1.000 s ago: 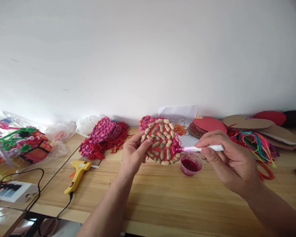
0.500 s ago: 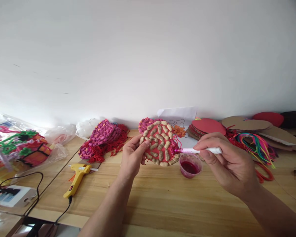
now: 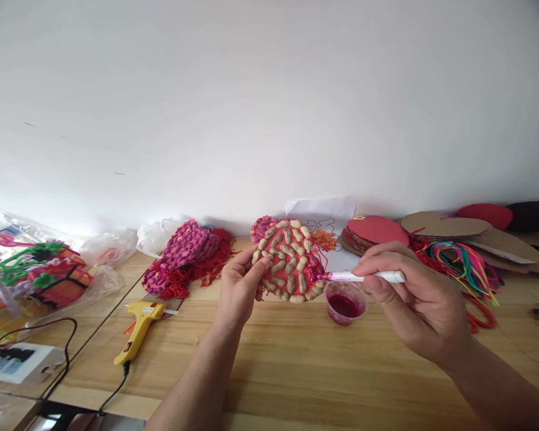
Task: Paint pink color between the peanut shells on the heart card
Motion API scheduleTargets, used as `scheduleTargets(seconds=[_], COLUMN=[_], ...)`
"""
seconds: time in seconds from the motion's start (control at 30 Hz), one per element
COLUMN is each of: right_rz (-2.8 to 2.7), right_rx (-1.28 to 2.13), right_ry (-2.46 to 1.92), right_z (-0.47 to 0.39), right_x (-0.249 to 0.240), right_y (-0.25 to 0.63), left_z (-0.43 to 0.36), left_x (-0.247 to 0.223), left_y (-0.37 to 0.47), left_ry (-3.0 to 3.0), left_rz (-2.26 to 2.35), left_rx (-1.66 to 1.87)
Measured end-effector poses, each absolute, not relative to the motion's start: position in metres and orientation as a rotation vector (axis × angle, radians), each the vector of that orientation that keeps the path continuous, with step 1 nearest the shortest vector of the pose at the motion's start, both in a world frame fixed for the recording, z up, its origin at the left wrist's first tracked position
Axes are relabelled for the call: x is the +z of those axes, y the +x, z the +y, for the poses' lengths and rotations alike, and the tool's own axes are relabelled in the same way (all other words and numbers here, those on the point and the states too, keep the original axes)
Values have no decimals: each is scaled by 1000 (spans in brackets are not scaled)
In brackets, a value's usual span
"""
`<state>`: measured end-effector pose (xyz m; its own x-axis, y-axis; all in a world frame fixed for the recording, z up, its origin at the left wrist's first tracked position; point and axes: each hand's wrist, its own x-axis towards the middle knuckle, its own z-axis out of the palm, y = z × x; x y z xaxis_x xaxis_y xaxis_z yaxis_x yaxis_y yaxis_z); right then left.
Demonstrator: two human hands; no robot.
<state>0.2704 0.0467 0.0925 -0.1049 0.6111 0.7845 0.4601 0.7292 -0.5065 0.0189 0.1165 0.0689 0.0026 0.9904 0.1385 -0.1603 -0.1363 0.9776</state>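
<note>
Left hand: My left hand grips the near side of a peanut-covered disc, thumb pressed on the front, other fingers partly hidden behind the rim, closed with no slack.

Right hand: My right hand pinches a white-handled applicator between thumb and fingers, the grip closed around its shaft.

Disc: Held up over the wooden table, its decorated red face tilted toward me.

Tip: Stained magenta, it meets the right side of the disc, among wet-looking magenta peanuts. Whether it has bristles, I cannot tell.

Colour: One patch is magenta; most shells are bare tan. I judge that only a small share of the face is coated.

Cup: A clear cup of dark red liquid stands on the table just beyond the disc's lower right edge, between my hands.

Surroundings: A yellow glue gun lies to my left, short of magenta ornaments with red fringe; cardboard rounds and coloured cords lie to my right.
</note>
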Motion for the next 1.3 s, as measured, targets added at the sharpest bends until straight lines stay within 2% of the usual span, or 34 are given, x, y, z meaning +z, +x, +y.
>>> scheduleTargets(seconds=[0.23, 1.3], right_rz=[-1790, -1863], right_rx=[36, 25], right_ry=[-850, -852], right_z=[47, 43], right_x=[95, 98], right_y=[267, 260], left_z=[116, 109], left_x=[70, 77], left_y=[19, 22], left_ry=[1217, 1361], left_rz=[1027, 1110], left_rx=[1379, 1337])
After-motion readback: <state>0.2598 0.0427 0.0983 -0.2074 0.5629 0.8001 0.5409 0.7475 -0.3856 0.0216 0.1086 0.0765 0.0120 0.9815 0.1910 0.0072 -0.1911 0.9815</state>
